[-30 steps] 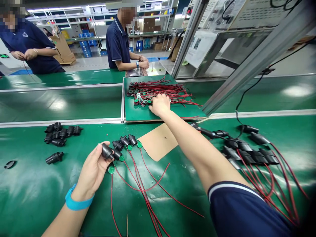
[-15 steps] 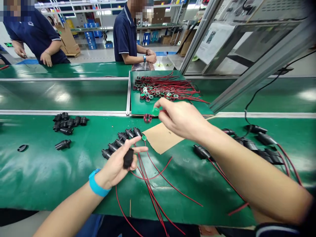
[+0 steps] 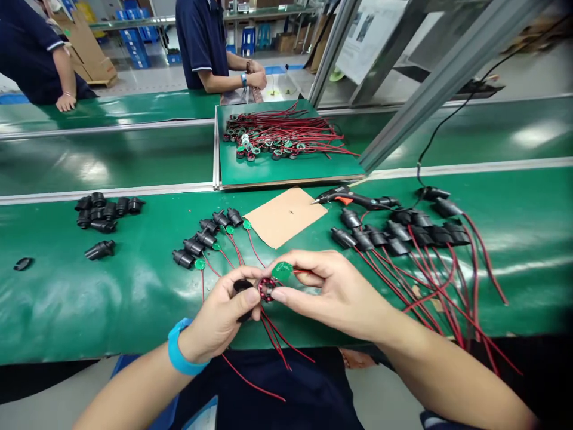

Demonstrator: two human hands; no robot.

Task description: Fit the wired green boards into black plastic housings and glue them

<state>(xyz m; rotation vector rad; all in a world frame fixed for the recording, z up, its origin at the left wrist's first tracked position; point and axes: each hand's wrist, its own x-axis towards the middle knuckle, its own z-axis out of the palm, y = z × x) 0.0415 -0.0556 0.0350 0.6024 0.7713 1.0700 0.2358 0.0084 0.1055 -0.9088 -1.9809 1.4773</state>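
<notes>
Low over the bench's front edge, my left hand [image 3: 230, 304] grips a black cap [image 3: 242, 292] between thumb and fingers. My right hand [image 3: 326, 292] pinches a round green circuit board [image 3: 282, 272] and a small ring with red and black parts [image 3: 267, 289], which meets the left fingertips. Just beyond lie several black housings [image 3: 193, 246], with small green discs [image 3: 199, 263] on red wires beside them. A brown cardboard piece [image 3: 286, 218] lies behind my hands, the tip of a glue gun [image 3: 342, 196] over its right corner.
Wired black housings [image 3: 398, 230] lie on the right, loose black parts [image 3: 105, 209] on the left. A raised green board [image 3: 233, 170] holds a pile of red-wired rings. A slanted metal post [image 3: 403, 113] stands at the right. Two people are across the bench.
My right hand has come down from near the raised board, bringing the green disc and ring to my left hand. The left fingers have closed in. The view has shifted, uncovering the glue gun.
</notes>
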